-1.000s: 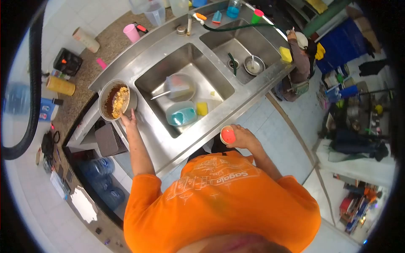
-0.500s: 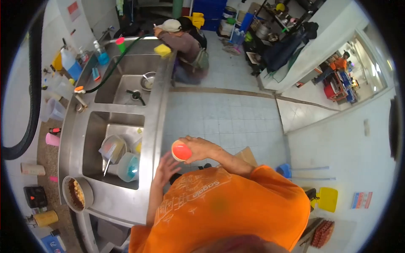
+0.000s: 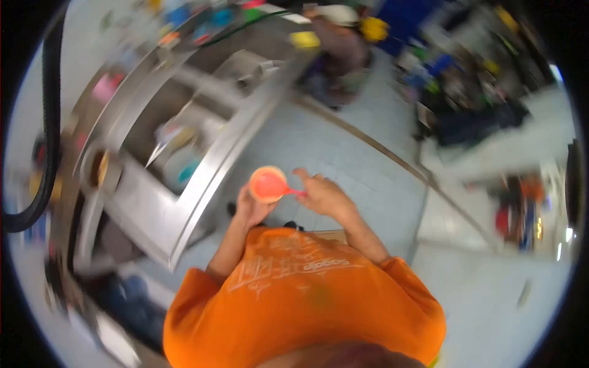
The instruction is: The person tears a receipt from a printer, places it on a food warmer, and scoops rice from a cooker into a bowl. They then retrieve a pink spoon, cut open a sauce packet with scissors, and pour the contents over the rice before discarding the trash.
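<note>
In front of my orange shirt, my left hand is wrapped round the lower left side of a small round cup. The cup has a pale orange rim and a pink-red inside. A thin pink handle runs from it to my right hand, whose fingers are closed on its end, with the index finger pointing out. Blur hides whether the handle belongs to the cup or to a utensil in it. Both hands are above the floor, right of the steel sink counter.
A clear bowl with something teal sits in the near sink basin. A round pan rests on the counter's corner. Beyond the counter's far end crouches a person in a pale cap. A yellow sponge lies at the counter edge.
My view has turned and blurred. The cup, earlier in my right hand with my left hand open beside it, is now in my left hand; my right hand holds the pink handle.
</note>
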Demonstrator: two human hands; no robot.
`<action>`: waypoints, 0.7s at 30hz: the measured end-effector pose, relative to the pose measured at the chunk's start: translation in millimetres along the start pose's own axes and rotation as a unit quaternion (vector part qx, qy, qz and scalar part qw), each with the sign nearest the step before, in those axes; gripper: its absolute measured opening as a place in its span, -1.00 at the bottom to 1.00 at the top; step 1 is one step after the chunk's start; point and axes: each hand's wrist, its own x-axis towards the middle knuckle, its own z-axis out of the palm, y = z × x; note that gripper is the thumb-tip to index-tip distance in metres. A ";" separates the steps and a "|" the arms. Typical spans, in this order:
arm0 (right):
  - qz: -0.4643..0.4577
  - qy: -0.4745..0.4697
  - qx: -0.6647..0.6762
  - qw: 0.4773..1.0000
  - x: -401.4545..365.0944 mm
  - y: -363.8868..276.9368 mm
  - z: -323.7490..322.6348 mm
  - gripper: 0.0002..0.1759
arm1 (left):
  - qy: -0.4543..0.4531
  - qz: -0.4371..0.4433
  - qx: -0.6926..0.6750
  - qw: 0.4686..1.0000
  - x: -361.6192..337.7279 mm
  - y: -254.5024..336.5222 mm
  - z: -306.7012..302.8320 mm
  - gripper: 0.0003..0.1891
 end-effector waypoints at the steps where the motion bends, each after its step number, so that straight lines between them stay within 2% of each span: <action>1: -0.052 -0.045 -0.013 0.998 13.8 -12.1 2.0 -0.34 | 0.013 0.048 -0.002 0.999 -12.5 7.4 0.4 -0.28; 3: -0.130 -0.033 0.048 0.990 47.2 -44.5 9.0 -0.45 | 0.055 0.145 -0.016 0.988 -39.9 31.9 -16.6 -0.28; 4: -0.169 -0.064 0.037 0.983 65.5 -67.5 20.2 -0.45 | 0.076 0.180 -0.003 0.981 -52.8 45.4 -33.0 -0.29; 6: -0.269 -0.043 0.070 0.960 96.8 -104.0 47.7 -0.57 | 0.132 0.240 0.000 0.962 -84.6 67.6 -49.8 -0.28; 7: -0.290 -0.054 0.064 0.953 125.7 -120.9 71.6 -0.57 | 0.165 0.267 -0.012 0.950 -98.7 87.4 -59.5 -0.28; 9: -0.418 -0.025 0.116 0.901 171.6 -156.5 136.0 -0.66 | 0.181 0.318 -0.022 0.930 -128.4 116.7 -103.7 -0.29; 11: -0.483 -0.028 0.198 0.852 200.4 -216.0 163.4 -0.69 | 0.262 0.433 -0.004 0.862 -155.6 169.4 -128.5 -0.33; 12: -0.469 -0.063 0.205 0.857 222.3 -246.1 175.5 -0.63 | 0.281 0.471 0.004 0.836 -168.9 201.8 -134.2 -0.35; 14: -0.460 -0.073 0.235 0.853 253.8 -311.4 186.3 -0.61 | 0.312 0.537 0.001 0.784 -188.9 269.9 -149.0 -0.36; 15: -0.437 -0.085 0.263 0.856 270.6 -344.0 188.0 -0.58 | 0.315 0.533 -0.012 0.785 -200.2 308.5 -156.8 -0.43; 16: -0.444 -0.083 0.263 0.853 287.6 -375.0 187.4 -0.58 | 0.316 0.542 -0.010 0.779 -208.8 344.1 -163.4 -0.38; 18: -0.398 -0.146 0.310 0.851 318.7 -426.0 187.8 -0.41 | 0.320 0.550 -0.005 0.771 -215.5 392.1 -169.1 -0.33; 19: -0.400 -0.145 0.314 0.849 330.6 -444.4 191.4 -0.41 | 0.372 0.542 -0.001 0.753 -217.2 409.4 -165.0 -0.27; 20: -0.400 -0.087 0.303 0.861 341.0 -458.3 194.6 -0.34 | 0.424 0.531 0.003 0.734 -216.1 421.7 -160.7 -0.21; 21: -0.397 -0.029 0.290 0.871 348.6 -465.8 196.7 -0.27 | 0.425 0.528 0.007 0.735 -212.2 423.1 -161.9 -0.21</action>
